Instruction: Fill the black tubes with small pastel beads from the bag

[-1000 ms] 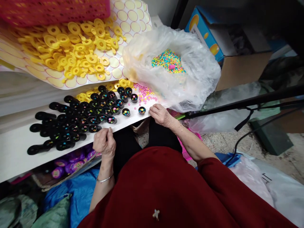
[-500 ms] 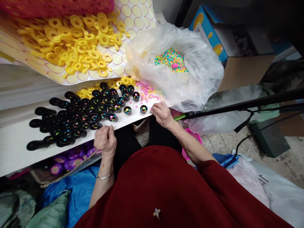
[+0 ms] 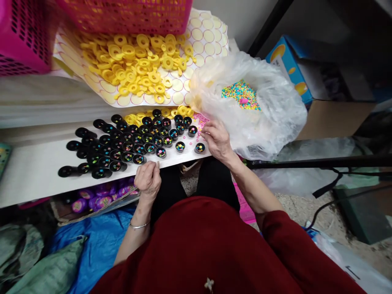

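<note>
Along the near edge of the white board [image 3: 33,163], the left hand [image 3: 148,179] curls its fingers inward, just beside black cups [image 3: 123,167] filled with coloured bits. Farther right, the right hand [image 3: 217,139] reaches over pink discs [image 3: 199,118], fingers close together; whether they pinch anything, I cannot tell. A plastic bag [image 3: 277,118] lies beyond.

black cups [image 3: 127,157], yellow rings [image 3: 182,110], pink beads [image 3: 200,119] on white tabletop [image 3: 39,163]
</note>
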The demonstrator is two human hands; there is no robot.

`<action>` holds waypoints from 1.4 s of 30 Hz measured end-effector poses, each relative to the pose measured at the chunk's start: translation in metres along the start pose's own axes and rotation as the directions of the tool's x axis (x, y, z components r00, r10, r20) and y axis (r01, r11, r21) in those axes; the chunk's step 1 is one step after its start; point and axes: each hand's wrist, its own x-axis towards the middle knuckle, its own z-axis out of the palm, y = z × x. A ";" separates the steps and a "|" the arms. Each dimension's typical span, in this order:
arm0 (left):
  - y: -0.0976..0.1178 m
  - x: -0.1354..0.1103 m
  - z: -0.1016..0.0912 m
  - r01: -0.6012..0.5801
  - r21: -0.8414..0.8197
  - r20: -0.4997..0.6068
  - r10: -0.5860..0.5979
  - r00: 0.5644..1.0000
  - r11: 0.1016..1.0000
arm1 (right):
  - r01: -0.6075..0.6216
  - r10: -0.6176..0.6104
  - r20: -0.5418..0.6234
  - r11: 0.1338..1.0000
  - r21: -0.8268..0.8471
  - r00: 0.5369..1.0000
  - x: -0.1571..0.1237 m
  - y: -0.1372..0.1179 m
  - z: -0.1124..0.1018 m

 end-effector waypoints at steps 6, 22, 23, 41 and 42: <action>0.001 0.002 0.002 -0.053 0.001 -0.052 0.053 0.997 0.999 | 0.090 -0.102 0.196 0.993 0.072 0.975 0.060 0.001 0.027; -0.006 -0.004 0.004 -0.004 -0.002 -0.024 0.004 1.000 1.000 | 0.140 -0.111 0.371 0.989 -0.053 0.922 0.069 -0.003 0.041; -0.007 -0.004 0.004 0.007 -0.009 -0.020 -0.007 1.000 1.000 | 0.148 -0.116 0.376 0.987 -0.057 0.919 0.069 -0.004 0.041; -0.005 -0.002 0.003 -0.018 -0.006 -0.002 0.018 1.000 1.000 | 0.095 -0.082 0.362 0.995 -0.019 0.929 0.071 -0.001 0.031; -0.005 -0.002 0.003 -0.018 -0.007 -0.002 0.018 1.000 1.000 | 0.048 -0.049 0.311 0.999 0.011 0.949 0.068 0.004 0.028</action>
